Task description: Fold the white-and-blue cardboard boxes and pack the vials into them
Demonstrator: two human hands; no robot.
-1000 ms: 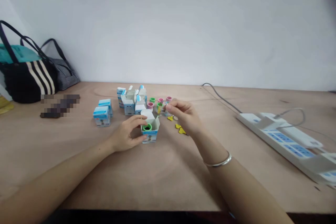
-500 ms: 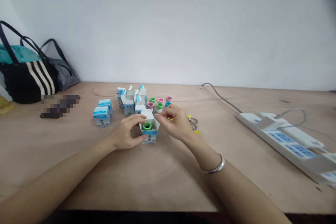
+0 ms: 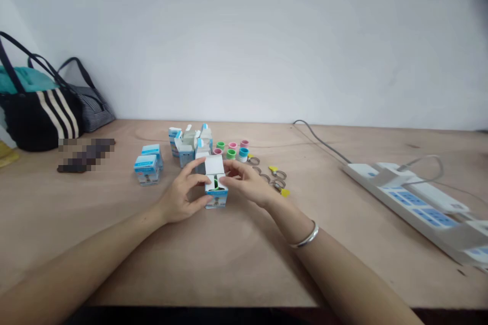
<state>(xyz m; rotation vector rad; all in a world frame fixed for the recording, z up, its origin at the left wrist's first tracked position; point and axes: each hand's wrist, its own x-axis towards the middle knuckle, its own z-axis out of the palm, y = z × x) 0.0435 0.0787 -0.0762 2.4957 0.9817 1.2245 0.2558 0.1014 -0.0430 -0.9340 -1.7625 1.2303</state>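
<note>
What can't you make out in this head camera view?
Head view: green ring in the box, mostly hidden by its flap.
Head view: box print, too small.
Head view: dark object near the bag, blurred.
Head view: power strip, cut by right edge.

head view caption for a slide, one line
Left hand and right hand grip a small box with a green ring inside, on a wooden table.

Bare forearms, one bangle
A thin silver bangle circles the wrist behind the right hand; both forearms are uncovered.
</note>
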